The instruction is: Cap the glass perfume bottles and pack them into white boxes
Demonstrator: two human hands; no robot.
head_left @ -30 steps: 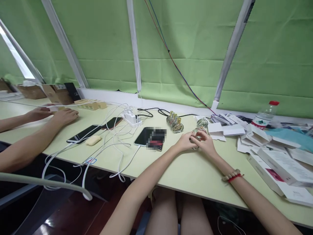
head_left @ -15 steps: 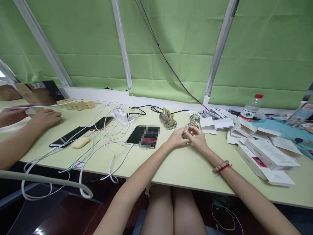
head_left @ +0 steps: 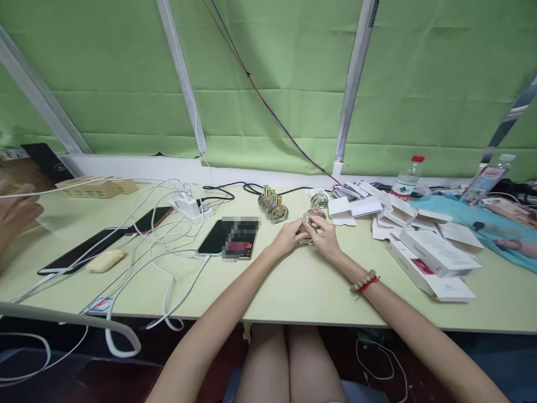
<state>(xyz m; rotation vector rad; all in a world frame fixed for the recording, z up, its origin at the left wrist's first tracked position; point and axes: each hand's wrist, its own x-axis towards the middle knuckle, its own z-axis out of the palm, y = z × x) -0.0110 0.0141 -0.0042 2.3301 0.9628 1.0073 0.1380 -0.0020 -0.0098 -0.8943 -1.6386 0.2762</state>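
Observation:
Both my hands meet over the middle of the pale green desk (head_left: 302, 291). My left hand (head_left: 287, 237) and my right hand (head_left: 326, 238) are closed from either side around a small clear glass bottle (head_left: 307, 223) that stands on the desk. Just behind it stands a second clear glass bottle (head_left: 319, 199). A row of small gold-capped bottles (head_left: 272, 205) sits a little to the left of that. My right wrist wears a bead bracelet with a red cord (head_left: 364, 281).
A phone (head_left: 230, 238) lies left of my hands, with white cables (head_left: 168, 246), a charger block (head_left: 191, 206), two more phones and a cream earbud case (head_left: 105, 260) further left. White boxes and leaflets (head_left: 432, 254) pile up at right, by a water bottle (head_left: 405, 178). Another person's hand (head_left: 14, 212) shows at far left.
The view has swung to the right, so everything on the desk sits further left in frame. My hands stay on the small glass bottle. The other person's arms have mostly left the view.

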